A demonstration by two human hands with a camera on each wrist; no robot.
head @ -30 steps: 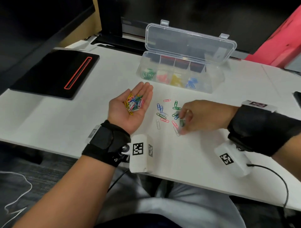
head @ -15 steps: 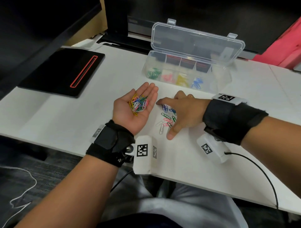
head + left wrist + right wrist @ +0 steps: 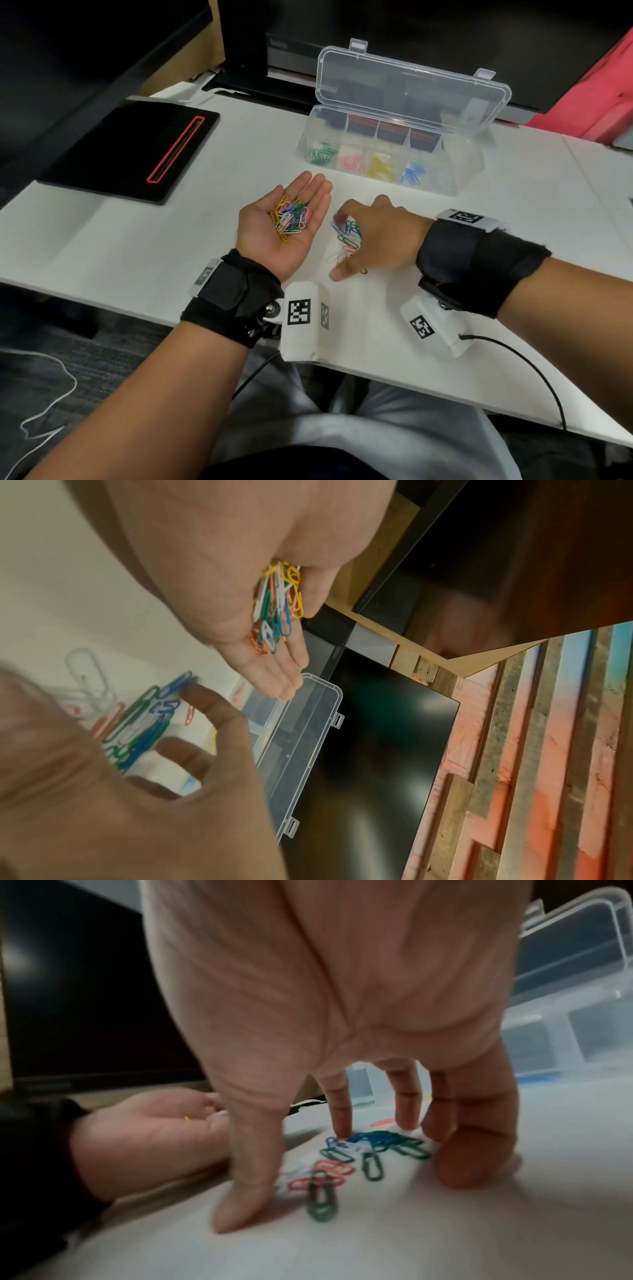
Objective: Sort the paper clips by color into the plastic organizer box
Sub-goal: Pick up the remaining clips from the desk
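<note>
My left hand [image 3: 286, 200] lies palm up above the white table [image 3: 171, 240], fingers straight, carrying a heap of mixed paper clips [image 3: 290, 219] [image 3: 277, 607]. Just right of it, my right hand [image 3: 342, 246] arches over the loose clips [image 3: 347, 240] [image 3: 363, 1158] on the table. Its thumb and fingertips [image 3: 342, 1123] touch down around them without pinching any. The clear organizer box [image 3: 445, 178] stands behind, lid [image 3: 411, 89] raised. It holds green clips [image 3: 322, 156], pink clips [image 3: 351, 161], yellow clips [image 3: 380, 168] and blue clips [image 3: 412, 173] in separate compartments.
A black pad with a red outline [image 3: 137, 150] lies at the back left. A dark monitor [image 3: 411, 31] stands behind the box and a red object [image 3: 609, 102] sits at the far right. A black cable [image 3: 531, 370] runs off the table's front edge.
My right hand moved left from the pile's right side to arch over the loose clips beside my left hand, its fingers drawing them together. The left hand stayed palm up.
</note>
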